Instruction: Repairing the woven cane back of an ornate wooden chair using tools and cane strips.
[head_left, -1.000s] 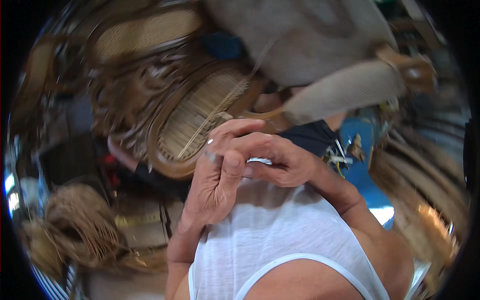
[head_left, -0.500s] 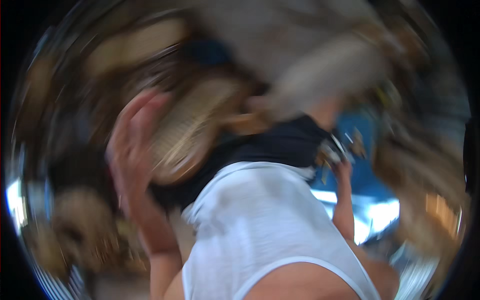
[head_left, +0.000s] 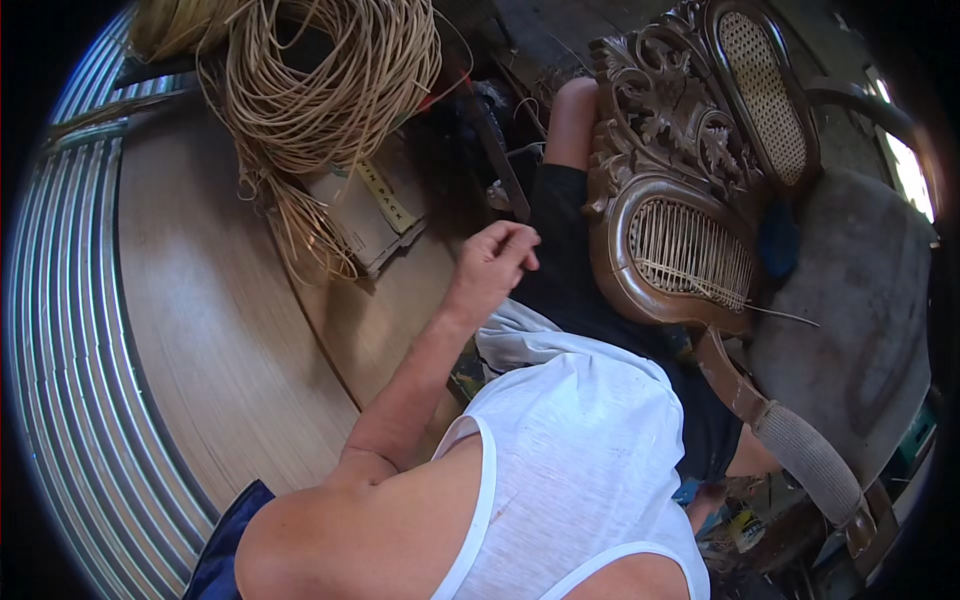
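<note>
My left hand (head_left: 495, 262) hangs above my lap, its fingers curled in with nothing visible in them. Past it lies a long dark blade (head_left: 497, 165), apart from the hand. Across my legs rests a carved brown wooden chair frame (head_left: 640, 285). Its near oval panel (head_left: 690, 255) is strung with cane strands, and one loose strand (head_left: 785, 316) sticks out to the right. Finished cane mesh (head_left: 763, 95) fills the far oval. Low beside my right hip, my right hand (head_left: 707, 500) shows only in part; its fingers are hidden.
A large coil of cane (head_left: 325, 85) and a stack of cardboard (head_left: 365, 215) sit on a wooden board (head_left: 200, 300) to the left. Corrugated metal (head_left: 70, 330) borders the far left. A padded chair arm (head_left: 810, 450) and a grey panel (head_left: 850, 300) stand at the right.
The view has swung left, bringing in the cane coil and wooden board. My left hand was spread beside the cane panel; now it is curled, away from the panel. The earlier frame is blurred.
</note>
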